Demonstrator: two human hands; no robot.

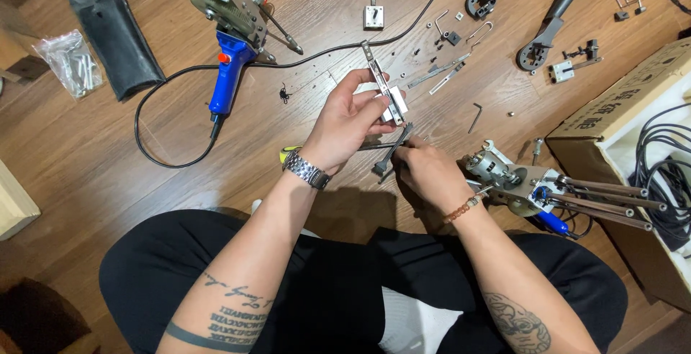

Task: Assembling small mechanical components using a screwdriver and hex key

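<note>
Brown wooden floor [93, 145] carries everything here, and the person sits on it with the legs crossed. The left hand [345, 120] is closed around a small silver metal bracket [387, 91], a narrow strip with a block at its lower end, held up near the middle of the floor. The right hand [428, 170] sits just below it, with the fingers closed on a dark tool [392, 154] whose tip points toward the bracket; I cannot tell if the tip touches it.

The work looks to be only partly done. A blue-handled machine [230, 30] lies toward the far edge with its black cable [155, 120], and a second mechanism [518, 181] with rods rests beside the right wrist, near a cardboard box [619, 124] at the right edge. Many loose parts, an angled hex key [476, 115] and small screws are spread along the far edge, not yet mounted.
</note>
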